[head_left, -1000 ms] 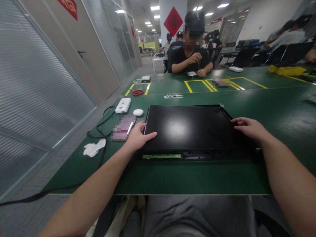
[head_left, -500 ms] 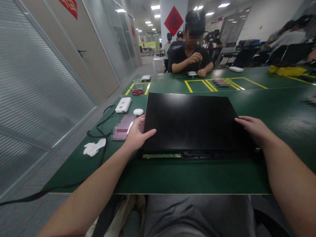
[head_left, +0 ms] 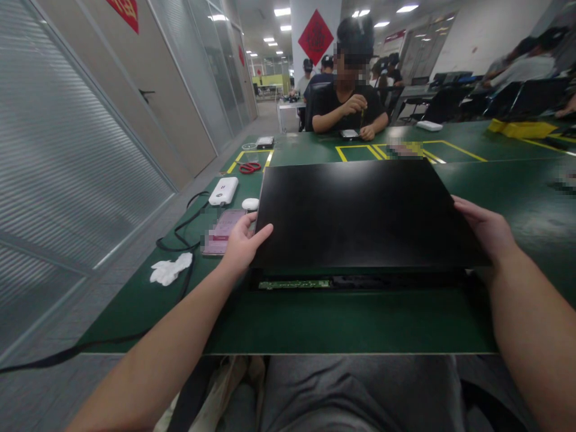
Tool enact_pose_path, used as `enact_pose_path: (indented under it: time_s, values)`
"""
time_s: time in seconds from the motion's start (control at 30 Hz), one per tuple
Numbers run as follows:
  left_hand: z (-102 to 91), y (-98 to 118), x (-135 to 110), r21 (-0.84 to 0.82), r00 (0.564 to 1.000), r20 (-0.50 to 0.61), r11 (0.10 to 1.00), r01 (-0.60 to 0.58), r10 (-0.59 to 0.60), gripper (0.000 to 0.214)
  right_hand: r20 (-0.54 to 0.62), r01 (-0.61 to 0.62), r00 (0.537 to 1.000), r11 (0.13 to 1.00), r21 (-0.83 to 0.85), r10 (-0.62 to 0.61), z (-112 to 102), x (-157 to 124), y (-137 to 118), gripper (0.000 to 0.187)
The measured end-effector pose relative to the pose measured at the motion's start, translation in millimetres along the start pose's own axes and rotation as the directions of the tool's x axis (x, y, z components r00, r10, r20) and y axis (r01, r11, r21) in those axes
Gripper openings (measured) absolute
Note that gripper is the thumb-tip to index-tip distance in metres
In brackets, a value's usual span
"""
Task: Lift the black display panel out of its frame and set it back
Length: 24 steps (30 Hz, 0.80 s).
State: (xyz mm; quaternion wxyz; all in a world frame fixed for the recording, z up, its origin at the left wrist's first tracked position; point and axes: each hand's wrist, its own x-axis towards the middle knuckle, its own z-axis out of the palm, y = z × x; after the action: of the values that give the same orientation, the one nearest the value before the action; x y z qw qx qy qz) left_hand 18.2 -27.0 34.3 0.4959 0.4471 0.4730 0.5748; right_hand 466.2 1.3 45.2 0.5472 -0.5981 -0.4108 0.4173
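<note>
A large flat black panel is lifted clear of the green table, tilted up at its far side. My left hand grips its left edge, thumb on top. My right hand holds the right edge. Under the panel's near edge lies a dark frame with a thin green circuit strip showing.
Left of the panel lie a phone, a white power bank, a small white case, a black cable and a crumpled white tissue. Red scissors lie further back. A person sits across the table.
Both hands have raised the black panel off the frame and tilted its far side up; it lay flat one second ago. The green strip beneath has stayed in place.
</note>
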Motion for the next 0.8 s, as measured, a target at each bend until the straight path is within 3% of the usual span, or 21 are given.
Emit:
enact_pose_path:
  time_s: [0.13, 0.3, 0.5, 0.67, 0.8]
  values:
    - [1.2, 0.8, -1.2, -0.011, 1.000, 0.010, 1.000, -0.011, 0.011, 0.053, -0.015, -0.016, 1.000, 0.999, 0.047, 0.016, -1.1, -10.1, -7.1, 0.064]
    - [2.2, 3.7, -1.0, -0.033, 0.999, 0.028, 0.999, -0.040, 0.041, 0.050, -0.031, -0.017, 0.999, 0.998, 0.053, 0.018, -3.5, -12.0, -11.0, 0.060]
    - [-1.2, 2.7, 2.4, -0.089, 0.984, 0.147, 0.990, 0.110, -0.097, 0.064, -0.091, 0.077, 0.993, 0.995, 0.056, -0.072, -4.6, -10.0, -15.0, 0.056]
    - [-2.9, 3.3, 3.7, -0.102, 0.984, 0.128, 0.986, 0.134, -0.121, 0.064, -0.211, 0.283, 0.945, 0.948, 0.143, -0.250, -18.5, 5.3, -1.8, 0.053]
    - [-3.7, 2.5, 5.4, -0.090, 0.989, 0.107, 0.990, 0.110, -0.101, 0.063, -0.334, 0.308, 0.905, 0.948, 0.079, -0.266, -31.4, 24.7, 6.2, 0.057]
